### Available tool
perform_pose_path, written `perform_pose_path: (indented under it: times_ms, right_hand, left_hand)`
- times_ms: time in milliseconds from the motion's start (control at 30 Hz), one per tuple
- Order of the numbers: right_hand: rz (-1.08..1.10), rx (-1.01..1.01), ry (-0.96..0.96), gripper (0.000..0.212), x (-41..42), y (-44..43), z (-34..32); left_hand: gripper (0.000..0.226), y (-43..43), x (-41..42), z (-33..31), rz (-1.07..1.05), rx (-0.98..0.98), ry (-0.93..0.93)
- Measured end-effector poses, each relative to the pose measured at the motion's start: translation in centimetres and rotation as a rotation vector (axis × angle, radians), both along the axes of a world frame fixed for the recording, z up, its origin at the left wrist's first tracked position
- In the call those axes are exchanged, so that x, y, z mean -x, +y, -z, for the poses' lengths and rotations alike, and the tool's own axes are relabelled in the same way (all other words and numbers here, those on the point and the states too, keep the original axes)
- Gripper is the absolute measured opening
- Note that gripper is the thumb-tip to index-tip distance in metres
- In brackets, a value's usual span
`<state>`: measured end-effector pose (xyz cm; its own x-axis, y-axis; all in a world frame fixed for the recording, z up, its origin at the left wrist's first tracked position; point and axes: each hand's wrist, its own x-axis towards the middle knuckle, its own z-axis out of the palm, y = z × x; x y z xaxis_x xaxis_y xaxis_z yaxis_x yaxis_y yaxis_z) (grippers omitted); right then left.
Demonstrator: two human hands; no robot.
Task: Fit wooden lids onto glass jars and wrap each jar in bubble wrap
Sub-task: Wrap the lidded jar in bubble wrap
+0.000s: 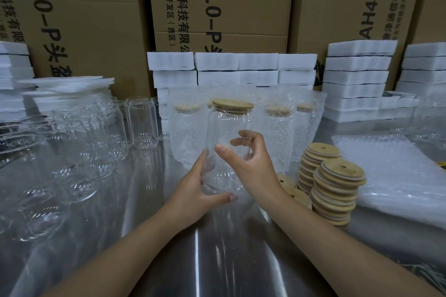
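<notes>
The left hand [193,190] grips the base of the glass jar [229,128] and the right hand [251,164] curls thumb and fingers round its middle, holding it upright with its wooden lid [233,103] on. Spare lids [337,183] are stacked at its 4 o'clock, bare jars [108,132] stand at 9, and bubble-wrapped jars [277,132] stand behind at 12.

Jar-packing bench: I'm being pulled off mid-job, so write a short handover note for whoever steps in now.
Left hand grips the clear jar near its base; right hand curls round its middle.
The jar is roughly upright, wooden lid on, not yet wrapped.
Done: wrapped jars stand in a row behind it.
To do: wrap this jar with a sheet from the bubble wrap pile on the right, then lid and wrap the bare jars on the left; lid stacks sit right of the hands.
</notes>
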<state>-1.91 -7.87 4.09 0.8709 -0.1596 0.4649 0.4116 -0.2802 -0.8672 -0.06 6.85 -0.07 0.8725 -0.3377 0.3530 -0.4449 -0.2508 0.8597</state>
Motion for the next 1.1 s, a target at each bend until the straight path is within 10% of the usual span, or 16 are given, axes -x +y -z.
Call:
perform_pose_path:
  times_ms: [400, 767, 1100]
  right_hand:
    - [0.12, 0.307, -0.193, 0.068, 0.7, -0.8, -0.4]
    - [-0.022, -0.028, -0.19, 0.069, 0.6, -0.5, -0.6]
    - [-0.077, 0.113, -0.1, 0.08, 1.1, 0.1, 0.1]
  left_hand:
    - [0.079, -0.3, -0.1, -0.6, -0.24, 0.229, -0.192]
    - [0.112, 0.0, 0.1, -0.7, -0.294, 0.089, -0.327]
    - [0.101, 0.0, 0.4, -0.7, -0.32, 0.148, -0.336]
